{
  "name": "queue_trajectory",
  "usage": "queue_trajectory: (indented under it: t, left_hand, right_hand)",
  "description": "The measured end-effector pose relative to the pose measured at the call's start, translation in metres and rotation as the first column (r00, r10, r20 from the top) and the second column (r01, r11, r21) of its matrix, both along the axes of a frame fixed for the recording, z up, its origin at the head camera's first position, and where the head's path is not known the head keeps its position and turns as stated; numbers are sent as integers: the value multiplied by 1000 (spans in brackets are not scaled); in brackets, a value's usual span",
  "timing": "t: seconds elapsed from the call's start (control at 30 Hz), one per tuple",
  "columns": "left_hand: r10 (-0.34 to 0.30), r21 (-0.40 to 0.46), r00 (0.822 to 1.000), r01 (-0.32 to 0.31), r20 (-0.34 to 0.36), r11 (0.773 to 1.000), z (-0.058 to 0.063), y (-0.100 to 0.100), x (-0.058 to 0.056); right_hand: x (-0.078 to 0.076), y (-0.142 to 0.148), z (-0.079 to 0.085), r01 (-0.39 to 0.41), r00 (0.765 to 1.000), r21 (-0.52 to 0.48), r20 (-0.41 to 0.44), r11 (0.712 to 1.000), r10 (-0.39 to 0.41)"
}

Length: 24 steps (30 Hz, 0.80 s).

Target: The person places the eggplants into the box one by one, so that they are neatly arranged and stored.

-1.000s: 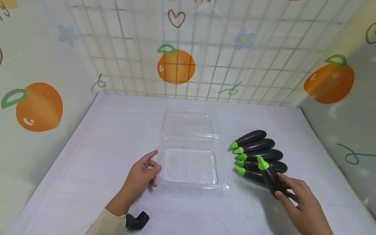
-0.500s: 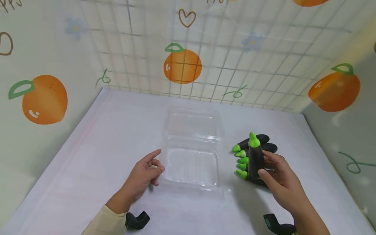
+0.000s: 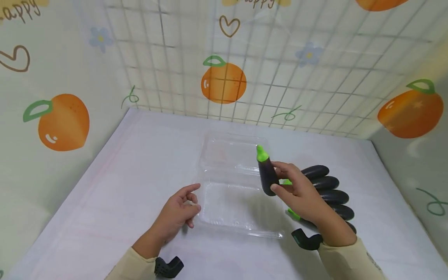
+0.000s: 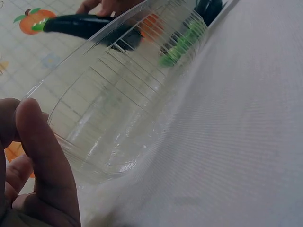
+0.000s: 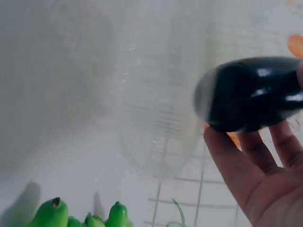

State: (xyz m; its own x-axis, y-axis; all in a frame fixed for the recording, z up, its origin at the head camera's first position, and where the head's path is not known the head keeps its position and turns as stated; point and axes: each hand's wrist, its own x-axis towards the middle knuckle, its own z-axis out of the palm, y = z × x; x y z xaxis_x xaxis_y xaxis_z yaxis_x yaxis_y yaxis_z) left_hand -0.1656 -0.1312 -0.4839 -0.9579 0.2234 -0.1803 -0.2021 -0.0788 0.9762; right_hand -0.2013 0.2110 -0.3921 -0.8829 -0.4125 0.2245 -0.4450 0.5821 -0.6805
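My right hand (image 3: 301,194) grips an eggplant (image 3: 268,177) between thumb and fingers, green stem end pointing up and away. It is held above the right part of an open clear plastic clamshell container (image 3: 241,232), whose lid (image 3: 210,149) lies folded back behind the base. In the right wrist view the dark, rounded end of the held eggplant (image 5: 251,94) shows above the fingertips. My left hand (image 3: 178,214) pinches the container's left rim, index finger stretched forward; in the left wrist view the thumb (image 4: 45,156) lies right at that rim.
Several more eggplants (image 3: 332,196) lie in a row right of the container, partly hidden behind the right hand and forearm; their green stems (image 5: 118,215) show in the right wrist view. Black wrist devices (image 3: 169,267) sit at both cuffs. A patterned curtain (image 3: 224,81) encloses the table.
My right hand has carried the eggplant leftward and away from the row to over the container. The left hand stays at the rim, and the head view has shifted slightly.
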Motion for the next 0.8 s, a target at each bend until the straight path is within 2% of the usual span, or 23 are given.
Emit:
queue_trajectory:
  t: [0.13, 0.3, 0.5, 0.6, 0.8]
  left_hand:
    - [-9, 13, 1000, 9, 5, 1000, -1, 1, 0]
    - [-7, -4, 1000, 7, -3, 1000, -1, -2, -2]
    - [-20, -4, 1000, 20, -21, 1000, 3, -7, -2]
    - [-29, 10, 999, 29, -15, 1000, 6, -5, -2]
    - [-16, 19, 1000, 16, 13, 1000, 8, 1, 2]
  right_hand:
    - [-12, -6, -2, -27, 999, 124, 35, 992, 23]
    - [-22, -16, -4, -9, 1000, 170, 22, 985, 5]
    - [-25, -27, -6, 45, 998, 243, 39, 969, -56]
    - [-25, -30, -7, 54, 998, 297, 3, 953, -57]
    - [-23, -31, -12, 40, 997, 404, -74, 914, -11]
